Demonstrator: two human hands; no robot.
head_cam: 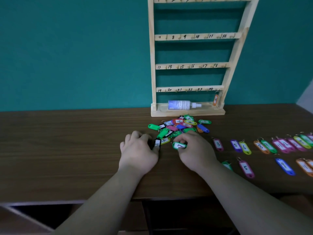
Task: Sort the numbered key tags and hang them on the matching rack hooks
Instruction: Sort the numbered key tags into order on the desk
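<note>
Both bare forearms reach forward from the lower edge and draw together toward the middle. The left hand lies knuckles up with its fingers curled, pinching a black plastic key tag. The right hand, also palm down, pinches a green plastic key tag between its thumb and curled fingers.

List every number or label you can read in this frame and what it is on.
"7 8 9 10 11 12": second rack rail
"13 14 15 16 17 18": third rail
"19 20 21 22 23 24": bottom rail
"7": green tag in right hand
"20": black tag in left hand
"3": pink tag, sorted row
"6": yellow tag, sorted row
Too blurred: bottle label, hanging orange tag.
</note>
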